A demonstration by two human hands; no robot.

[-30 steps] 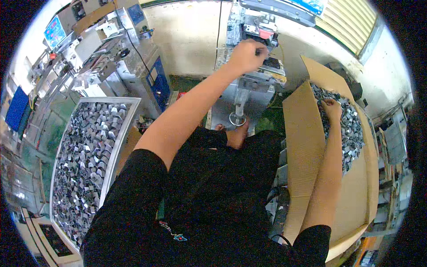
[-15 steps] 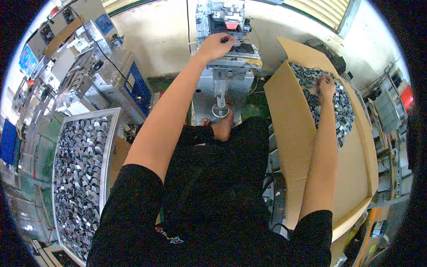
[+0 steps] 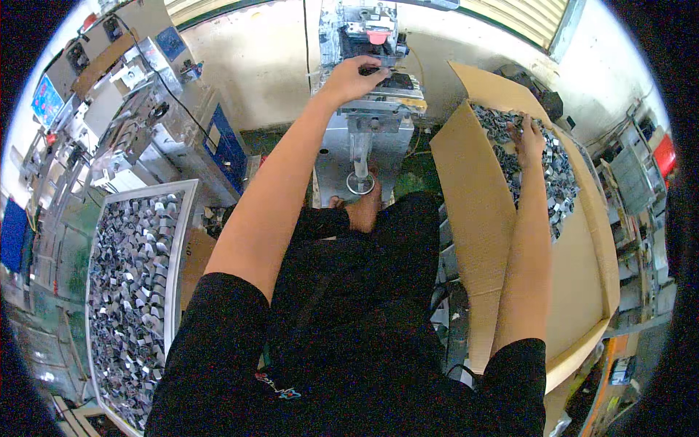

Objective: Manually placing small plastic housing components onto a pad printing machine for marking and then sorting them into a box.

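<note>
My left hand is over the bed of a grey machine straight ahead. Its thumb and fingers curl toward each other at the tips; whatever is between them is too small to make out. A red part of the machine sits just above that hand. On the right, my right hand reaches into a large cardboard box, over a heap of small curved grey metal pieces. Its thumb stands apart from the fingers, and no piece shows in its grasp.
A metal-rimmed tray full of similar curved pieces stands at my left. Beyond it is a grey machine cabinet with a blue panel. My bare foot is by a ring-shaped part under the front machine. Shelving lines the far right.
The fingers of my right hand have spread from a closer grip, and the hand has shifted slightly left and nearer to me. My left hand stays at the machine bed with little movement.
</note>
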